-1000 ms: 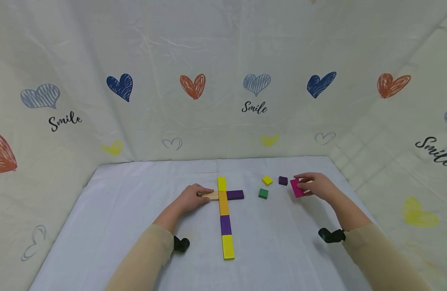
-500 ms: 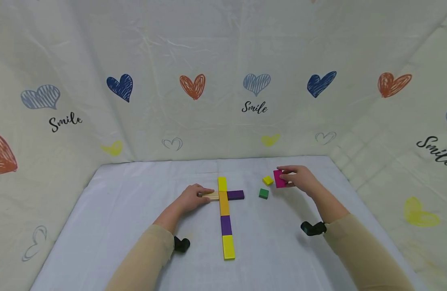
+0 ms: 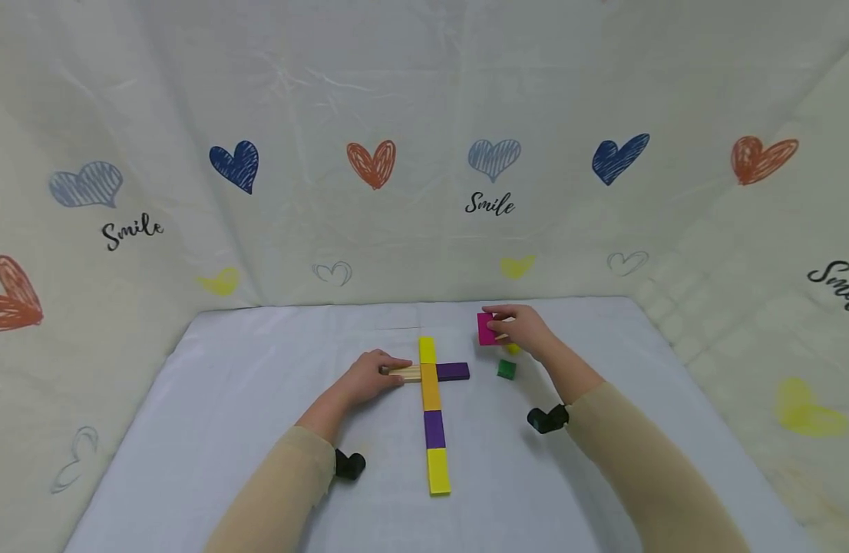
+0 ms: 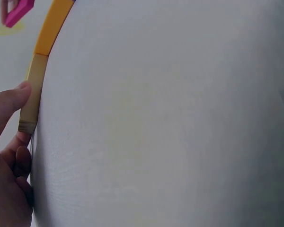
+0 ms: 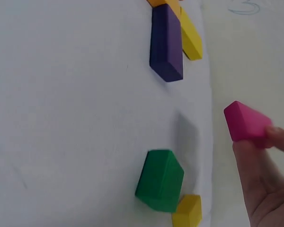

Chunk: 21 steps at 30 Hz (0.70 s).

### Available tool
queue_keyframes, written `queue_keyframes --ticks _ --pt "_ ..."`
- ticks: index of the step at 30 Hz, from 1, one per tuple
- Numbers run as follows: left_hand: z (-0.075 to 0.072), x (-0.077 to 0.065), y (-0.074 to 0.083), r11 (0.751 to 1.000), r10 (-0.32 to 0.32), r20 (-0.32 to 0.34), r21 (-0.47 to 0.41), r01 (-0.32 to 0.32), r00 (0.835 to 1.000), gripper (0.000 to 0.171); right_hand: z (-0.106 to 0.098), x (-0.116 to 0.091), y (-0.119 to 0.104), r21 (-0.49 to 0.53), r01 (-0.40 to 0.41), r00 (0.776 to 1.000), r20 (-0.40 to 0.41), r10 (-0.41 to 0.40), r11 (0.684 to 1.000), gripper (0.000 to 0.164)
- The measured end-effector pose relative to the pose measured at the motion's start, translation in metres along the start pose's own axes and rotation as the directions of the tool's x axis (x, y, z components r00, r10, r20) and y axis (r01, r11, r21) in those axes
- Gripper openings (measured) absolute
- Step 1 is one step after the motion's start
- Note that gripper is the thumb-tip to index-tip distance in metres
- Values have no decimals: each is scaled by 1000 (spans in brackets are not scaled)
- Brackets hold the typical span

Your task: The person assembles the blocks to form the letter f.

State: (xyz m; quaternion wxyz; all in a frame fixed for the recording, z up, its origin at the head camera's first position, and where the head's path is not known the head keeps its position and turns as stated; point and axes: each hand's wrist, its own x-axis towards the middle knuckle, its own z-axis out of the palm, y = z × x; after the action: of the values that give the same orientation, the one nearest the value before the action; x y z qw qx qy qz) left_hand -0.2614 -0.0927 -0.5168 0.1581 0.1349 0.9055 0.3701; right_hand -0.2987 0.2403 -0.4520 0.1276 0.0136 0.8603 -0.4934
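Right-hand grip [image 3: 528,329] pinched pink block [image 3: 485,330], centre-right; left-hand grip [image 3: 365,379] pinched wooden block [image 4: 35,92], probably best braced steady.

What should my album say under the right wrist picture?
Right hand holds a pink block in the air, while a green block and a purple block lie on white cloth.

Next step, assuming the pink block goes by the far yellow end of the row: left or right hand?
Right, most likely. The right hand holds the pink block off the table, just right of the far yellow block. The left hand is busy pinching the pale block.
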Motion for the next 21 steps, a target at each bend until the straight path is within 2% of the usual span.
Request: queue_keyframes --ticks 7,18,21 --pt "0 1 -1 1000 7 7 -1 -7 1000 33 26 19 -12 75 31 999 12 -32 997 43" --pt "1 5 -4 1000 -6 9 20 6 1000 33 61 40 -19 134 7 1000 -4 -6 991 43" --pt "0 5 -4 1000 10 10 22 -10 1000 33 69 46 -19 172 1 1000 -26 3 985 41"
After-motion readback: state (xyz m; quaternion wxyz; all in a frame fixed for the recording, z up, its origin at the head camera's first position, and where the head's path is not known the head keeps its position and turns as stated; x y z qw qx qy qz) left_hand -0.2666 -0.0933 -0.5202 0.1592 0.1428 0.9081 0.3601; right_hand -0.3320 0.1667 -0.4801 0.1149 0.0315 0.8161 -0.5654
